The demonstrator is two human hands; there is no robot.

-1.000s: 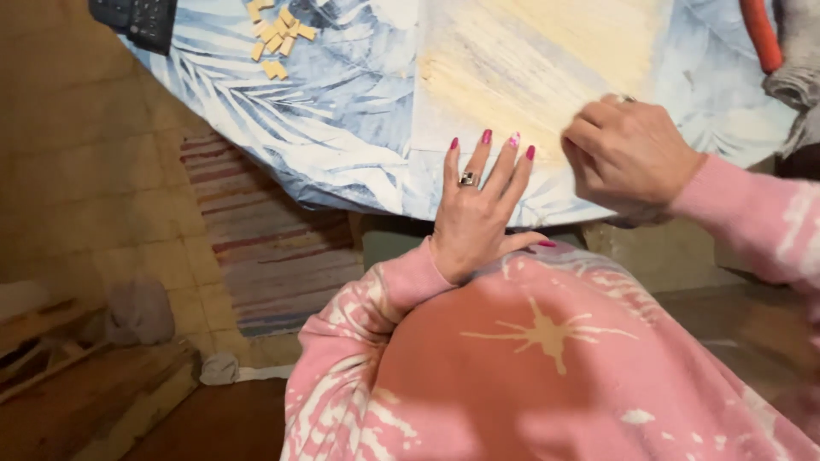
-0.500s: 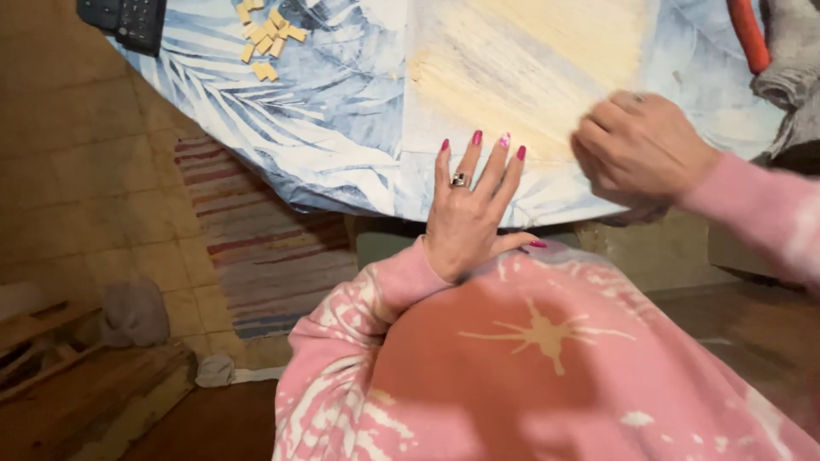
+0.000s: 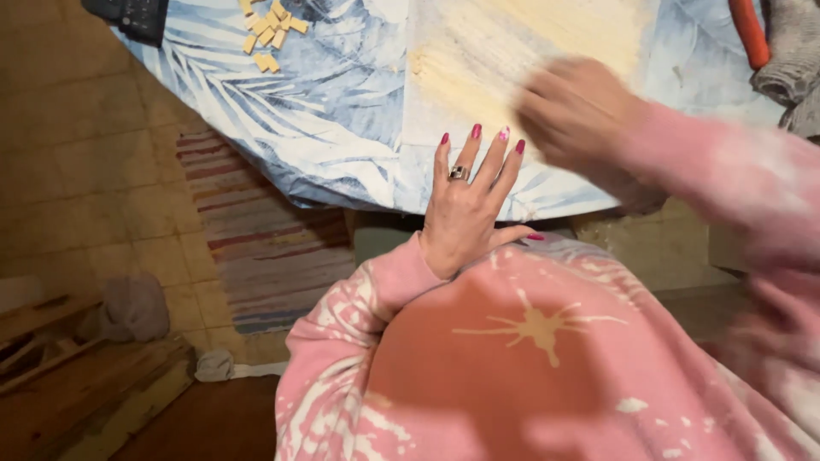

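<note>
The left hand (image 3: 465,209) is laid flat with fingers spread on the near edge of the pale board (image 3: 512,60), which lies on the leaf-patterned tablecloth (image 3: 325,111). At two o'clock from it, the right hand (image 3: 576,111) is blurred over the board; its grip cannot be told. Small wooden tiles (image 3: 269,30) are scattered at eleven o'clock.

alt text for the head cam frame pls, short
A person in a pink patterned top presses the left hand, fingers spread, on the edge of a table under a blue leaf-print cloth. The blurred right hand rests on a pale yellow board. Small tan tiles lie far left.
</note>
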